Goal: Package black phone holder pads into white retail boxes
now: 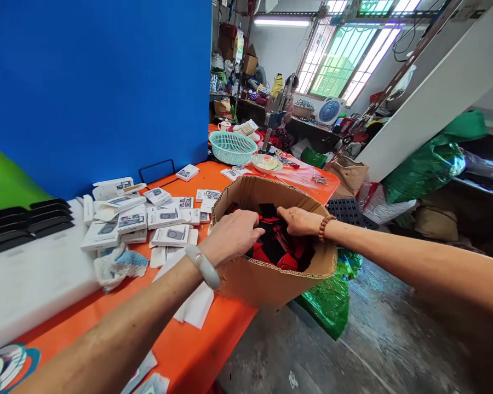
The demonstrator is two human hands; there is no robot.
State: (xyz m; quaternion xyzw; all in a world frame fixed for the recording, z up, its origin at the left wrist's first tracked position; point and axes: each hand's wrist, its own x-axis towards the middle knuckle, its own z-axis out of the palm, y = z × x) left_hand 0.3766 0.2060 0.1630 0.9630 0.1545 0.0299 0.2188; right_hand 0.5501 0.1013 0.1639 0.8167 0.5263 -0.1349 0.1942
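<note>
Both hands reach into an open cardboard box that sits at the edge of the orange surface, overhanging it a little. The left hand, with a pale bangle at the wrist, is curled over the near-left rim, fingers bent down onto the heap of red and black pieces inside — whether it pinches one I cannot tell, since the fingertips are hidden. The right hand, a bead bracelet at its wrist, lies flatter, fingers together and pointing left, touching the top of the same heap. The pieces lie directly under and between the two hands, piled without any clear long axis; both hands are about equally close.

Left of the box, small white cartons lie scattered, with a crumpled cloth near them and a turquoise basket further back.
</note>
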